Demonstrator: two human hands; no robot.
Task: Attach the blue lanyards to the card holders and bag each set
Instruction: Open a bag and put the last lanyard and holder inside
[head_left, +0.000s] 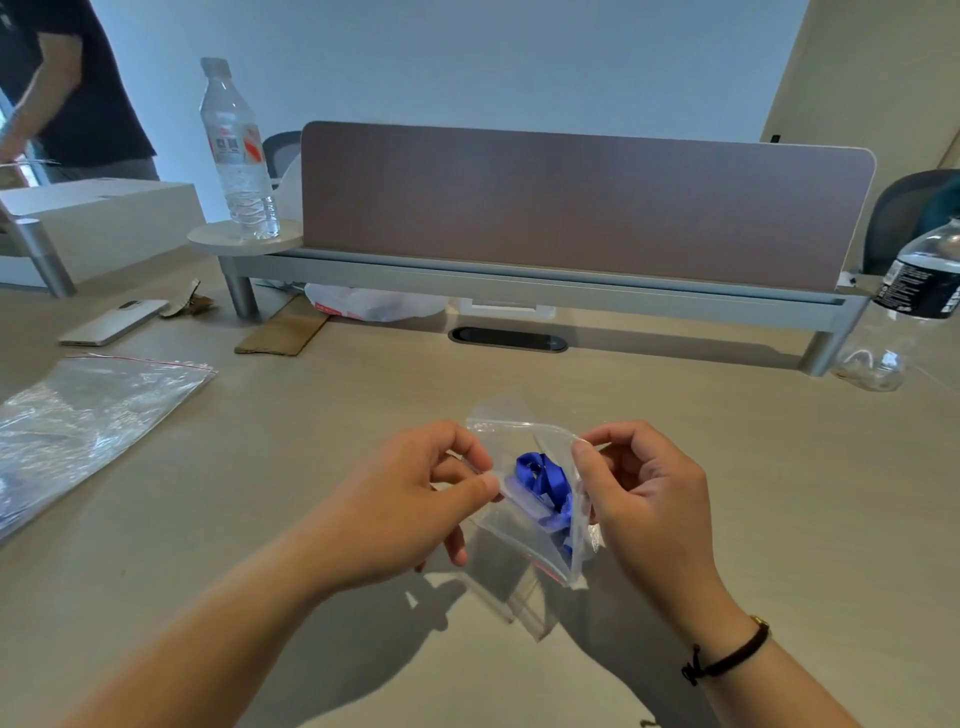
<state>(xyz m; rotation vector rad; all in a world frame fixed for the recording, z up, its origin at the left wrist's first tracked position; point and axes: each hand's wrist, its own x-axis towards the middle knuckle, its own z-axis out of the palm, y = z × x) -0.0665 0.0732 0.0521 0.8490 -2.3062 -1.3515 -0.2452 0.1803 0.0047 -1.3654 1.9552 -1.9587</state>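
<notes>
Both hands' grip: left hand (415, 499), right hand (639, 488) pinch bag (524, 535) | blue lanyard (545, 478) inside

We see an office: a shared desk (675, 467) with a fabric divider screen (571, 202) and mesh chair (904, 218).

1. A small clear zip bag (530, 514), held above the beige desk (727, 441), has the bunched blue lanyard (545, 480) in it.
2. The left hand (410, 499) pinches its left side, the right hand (644, 493) its right.
3. A pile of clear zip bags (88, 421) lies far left.
</notes>
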